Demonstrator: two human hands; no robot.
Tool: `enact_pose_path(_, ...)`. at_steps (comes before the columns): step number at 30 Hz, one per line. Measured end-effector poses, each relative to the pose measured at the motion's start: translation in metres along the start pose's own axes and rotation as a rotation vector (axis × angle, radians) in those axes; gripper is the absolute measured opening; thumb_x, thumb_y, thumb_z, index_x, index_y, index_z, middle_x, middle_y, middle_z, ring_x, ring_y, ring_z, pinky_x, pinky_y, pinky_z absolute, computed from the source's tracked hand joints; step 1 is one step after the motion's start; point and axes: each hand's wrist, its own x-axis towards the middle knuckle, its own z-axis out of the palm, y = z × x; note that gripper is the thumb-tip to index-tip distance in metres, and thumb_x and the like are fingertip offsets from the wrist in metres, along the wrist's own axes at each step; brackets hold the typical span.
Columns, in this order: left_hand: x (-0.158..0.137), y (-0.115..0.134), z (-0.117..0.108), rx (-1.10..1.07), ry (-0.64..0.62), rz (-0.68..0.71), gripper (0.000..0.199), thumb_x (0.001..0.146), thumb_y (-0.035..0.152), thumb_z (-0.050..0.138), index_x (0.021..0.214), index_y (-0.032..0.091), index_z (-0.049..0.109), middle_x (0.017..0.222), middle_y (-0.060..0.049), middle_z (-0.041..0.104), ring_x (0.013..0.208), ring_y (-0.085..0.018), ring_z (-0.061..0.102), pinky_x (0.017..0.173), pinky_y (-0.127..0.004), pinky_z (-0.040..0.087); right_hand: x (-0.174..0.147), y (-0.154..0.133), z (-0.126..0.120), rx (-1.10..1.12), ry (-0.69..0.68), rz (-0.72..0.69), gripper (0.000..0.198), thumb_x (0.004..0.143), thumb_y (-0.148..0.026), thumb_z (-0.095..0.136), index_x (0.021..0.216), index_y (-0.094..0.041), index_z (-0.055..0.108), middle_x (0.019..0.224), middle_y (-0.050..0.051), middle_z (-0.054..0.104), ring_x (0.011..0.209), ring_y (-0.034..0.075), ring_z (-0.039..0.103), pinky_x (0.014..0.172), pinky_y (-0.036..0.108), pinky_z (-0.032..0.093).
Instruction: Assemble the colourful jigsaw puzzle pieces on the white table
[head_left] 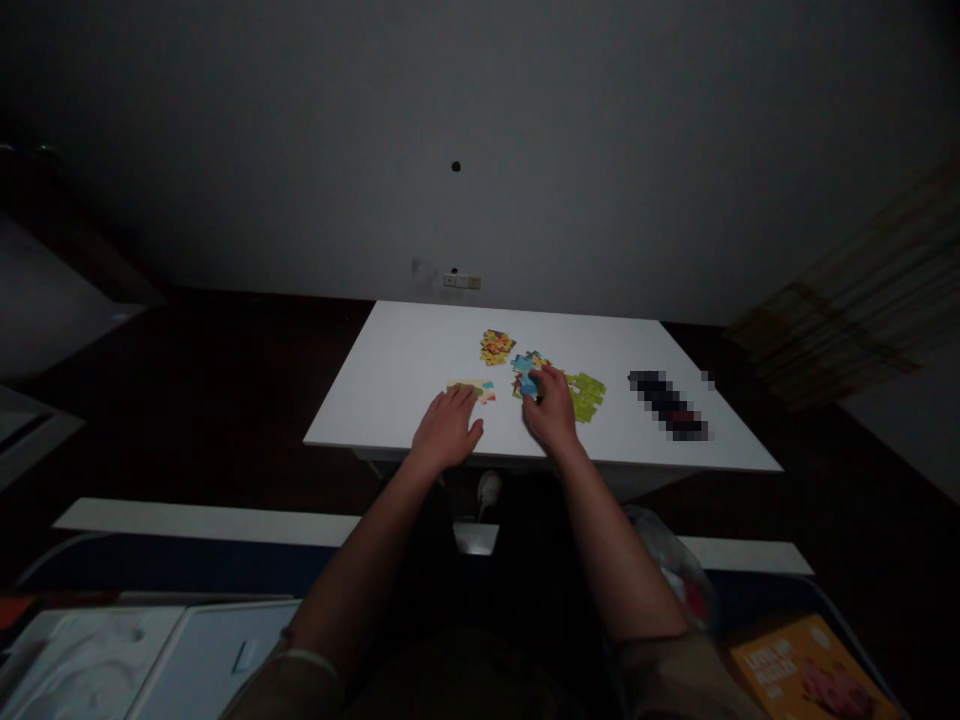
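My left hand (448,425) rests with its fingers stretched over a small strip of joined puzzle pieces (487,391), pale yellow with light blue and red bits. The fingertips cover part of that strip. To the right, my right hand (553,412) is closed, thumb and fingers pinching a blue puzzle piece (528,386). Under and behind it lies a pile of mixed blue and red pieces (523,362), partly hidden by the hand. A cluster of yellow-orange puzzle pieces (496,347) lies farther back. Green puzzle pieces (589,397) lie just right of my right hand.
The white table (405,345) stands near a grey wall with a socket strip (461,282). A pixelated dark object (667,405) lies at the table's right. Beside me are an orange box (810,670), a clear plastic bag (675,560) and an open white box (150,655).
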Motion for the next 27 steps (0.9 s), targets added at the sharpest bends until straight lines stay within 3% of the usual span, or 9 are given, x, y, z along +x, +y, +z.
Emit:
enact_pose_path(7,0.000,-0.001,0.000,-0.026,0.020,0.005,0.049,0.091,0.035,0.042,0.138,0.021,0.042,0.147,-0.008,0.040,0.139,-0.025,0.030,0.115,-0.045,0.021,0.002,-0.018,-0.009,-0.207,-0.084,0.106,0.041,0.084,-0.023,0.042,0.121,-0.017,0.057,0.139,0.015,0.044,0.129,0.030,0.037,0.106,0.050,0.031)
enact_pose_path(10,0.001,-0.001,0.000,-0.028,0.024,0.003,0.049,0.091,0.034,0.042,0.138,0.021,0.041,0.148,-0.008,0.039,0.140,-0.024,0.027,0.116,-0.045,0.020,0.015,-0.027,-0.007,-0.242,-0.104,0.063,0.043,0.084,-0.025,0.041,0.124,-0.019,0.056,0.140,0.012,0.045,0.128,0.030,0.039,0.105,0.050,0.031)
enact_pose_path(14,0.001,-0.001,-0.002,-0.028,0.013,0.013,0.051,0.091,0.034,0.041,0.139,0.017,0.040,0.147,-0.010,0.039,0.140,-0.025,0.027,0.116,-0.045,0.019,0.056,-0.031,0.010,-0.251,-0.208,-0.005,0.045,0.086,-0.024,0.040,0.128,-0.019,0.054,0.136,0.011,0.051,0.121,0.029,0.045,0.102,0.044,0.035)
enact_pose_path(20,0.001,-0.003,-0.002,-0.030,0.017,0.006,0.050,0.091,0.035,0.042,0.138,0.018,0.041,0.147,-0.010,0.040,0.139,-0.025,0.029,0.116,-0.045,0.019,0.121,-0.025,0.043,-0.289,-0.395,-0.001,0.046,0.094,-0.027,0.029,0.135,-0.015,0.047,0.136,0.015,0.050,0.122,0.028,0.047,0.098,0.042,0.037)
enact_pose_path(23,0.001,-0.004,-0.002,-0.031,0.032,0.010,0.049,0.091,0.034,0.042,0.138,0.018,0.042,0.146,-0.010,0.041,0.138,-0.025,0.030,0.116,-0.045,0.020,0.134,-0.024,0.054,-0.297,-0.432,-0.031,0.047,0.095,-0.033,0.033,0.137,-0.015,0.045,0.137,0.016,0.049,0.122,0.027,0.047,0.098,0.041,0.037)
enact_pose_path(27,0.001,-0.005,-0.003,-0.039,0.040,0.007,0.049,0.090,0.034,0.043,0.137,0.020,0.042,0.145,-0.009,0.042,0.138,-0.026,0.031,0.116,-0.044,0.020,0.136,-0.022,0.060,-0.311,-0.498,-0.078,0.040,0.093,-0.037,0.044,0.129,-0.024,0.054,0.130,0.011,0.055,0.114,0.023,0.052,0.095,0.038,0.039)
